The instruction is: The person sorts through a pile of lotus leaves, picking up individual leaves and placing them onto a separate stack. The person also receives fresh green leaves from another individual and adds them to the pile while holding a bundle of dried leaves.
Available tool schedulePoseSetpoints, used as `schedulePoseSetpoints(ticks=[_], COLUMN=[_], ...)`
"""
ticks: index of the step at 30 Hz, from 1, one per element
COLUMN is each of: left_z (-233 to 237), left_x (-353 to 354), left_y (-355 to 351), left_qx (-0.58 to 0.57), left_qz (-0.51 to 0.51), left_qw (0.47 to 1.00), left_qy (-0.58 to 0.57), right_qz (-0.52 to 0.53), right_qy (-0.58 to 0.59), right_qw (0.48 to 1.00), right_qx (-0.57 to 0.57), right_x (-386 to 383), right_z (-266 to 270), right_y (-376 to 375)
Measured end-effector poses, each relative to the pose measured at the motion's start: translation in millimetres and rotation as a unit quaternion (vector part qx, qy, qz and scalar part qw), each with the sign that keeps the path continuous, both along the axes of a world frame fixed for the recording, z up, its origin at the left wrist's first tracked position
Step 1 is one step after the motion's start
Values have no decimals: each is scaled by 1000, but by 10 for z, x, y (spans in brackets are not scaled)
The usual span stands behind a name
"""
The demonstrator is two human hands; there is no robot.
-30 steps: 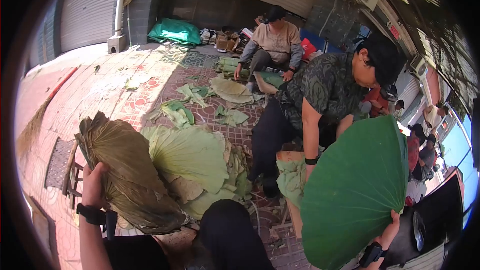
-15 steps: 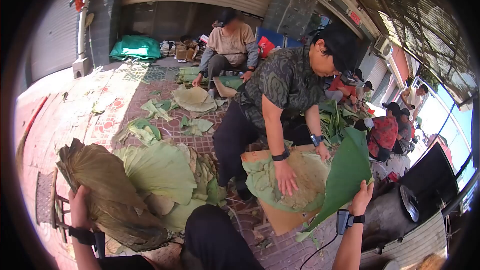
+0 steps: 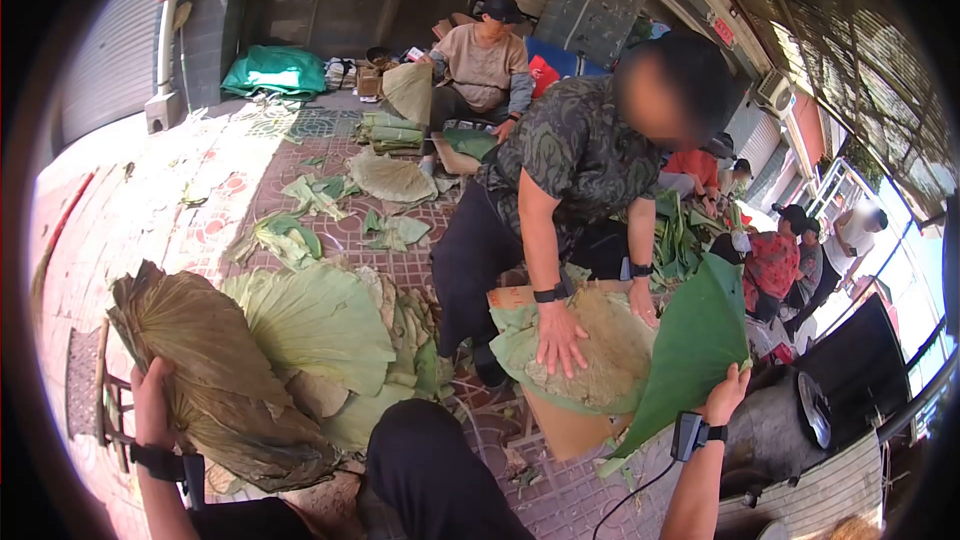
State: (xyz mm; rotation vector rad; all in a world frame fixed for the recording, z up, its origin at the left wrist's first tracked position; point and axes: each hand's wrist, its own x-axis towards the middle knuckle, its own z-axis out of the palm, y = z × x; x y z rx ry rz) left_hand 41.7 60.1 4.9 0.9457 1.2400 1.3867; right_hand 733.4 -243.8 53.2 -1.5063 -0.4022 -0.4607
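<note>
My left hand (image 3: 152,402) grips a bundle of folded, brownish dried lotus leaves (image 3: 215,380) at the lower left, held up on edge. My right hand (image 3: 724,395) holds a fresh green lotus leaf (image 3: 690,345) by its lower edge at the right, folded and tilted toward a stack of pale leaves (image 3: 590,355) on a cardboard box (image 3: 560,428). A person in a patterned shirt (image 3: 575,155) bends over that stack and presses it flat with both hands. My dark-clad knee (image 3: 435,470) shows at the bottom middle.
A heap of pale green leaves (image 3: 320,325) lies on the brick pavement (image 3: 200,200) between my hands. Loose leaves (image 3: 390,180) are scattered further back. A seated person (image 3: 485,65) handles leaves by the shutter. Several more people sit at the right (image 3: 775,260). A dark drum (image 3: 790,425) stands at my right.
My right hand swung the green leaf from broad and facing me down to folded beside the stack. The bent-over person spread their hands on the stack. The seated person raised a leaf.
</note>
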Motion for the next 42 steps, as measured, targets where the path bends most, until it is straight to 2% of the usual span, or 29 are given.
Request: schedulePoseSetpoints(ticks=[5, 13, 16, 19, 22, 23, 25, 27, 28, 29, 31, 32, 33, 34, 35, 36, 37, 40, 42], left_z=[-4, 31, 55, 146, 151, 164, 115, 79, 79, 74, 64, 72, 163, 305, 254, 239, 284, 244, 184], left_x=[-1, -4, -31, 73, 41, 44, 3, -16, -17, -11, 34, 60, 174, 231, 167, 132, 158, 123, 150], left_y=[-7, -54, -74, -146, -159, -165, -149, -130, -129, -121, -101, -97, -114, -173, -146, -151, -175, -120, -61], left_qx=[-3, 6, 7, 8, 29, 21, 9, -2, -4, -7, -2, -1, -4, -5, -18, -15, -18, -44, -44], left_qz=[24, 5, -2, 10, -8, -7, 15, 31, 37, 43, 54, 60, 19, 0, 17, 13, 24, -27, -57], left_qw=[1000, 1000, 1000, 1000, 999, 999, 1000, 999, 999, 999, 999, 998, 999, 999, 999, 999, 998, 996, 992], left_qy=[18, 1, -8, -21, -25, -27, -8, 9, 16, 21, -7, -18, -33, -41, -31, -33, -50, -75, -103], right_qz=[-4, 71, 65, 13, 84, 36, -64, -28, 71, 206, 292, 304, 323, 363, 414, 469, 529, 663, 752], right_qy=[-6, 46, 51, 99, 82, 36, -59, -310, -300, -236, -291, -254, -218, -182, -103, -22, -8, 8, -1], right_qw=[999, 996, 997, 990, 993, 996, 974, 914, 909, 901, 841, 851, 858, 857, 846, 820, 794, 710, 594], right_qx=[-40, 24, -12, -98, 1, -70, -211, -259, -281, -301, -352, -345, -335, -317, -321, -327, -298, -239, -285], right_x=[125, -9, -45, -128, 211, 214, -308, -858, -1072, -1243, -1628, -1661, -1724, -1876, -2009, -2118, -2305, -2910, -3358], right_z=[-145, -154, -175, -140, -457, -504, -294, -175, -257, -405, -584, -642, -723, -838, -837, -748, -603, -178, 81], right_y=[168, 662, 758, 829, 977, 1000, 1118, 1232, 1291, 1342, 1470, 1440, 1445, 1594, 1695, 1768, 1912, 2410, 2730])
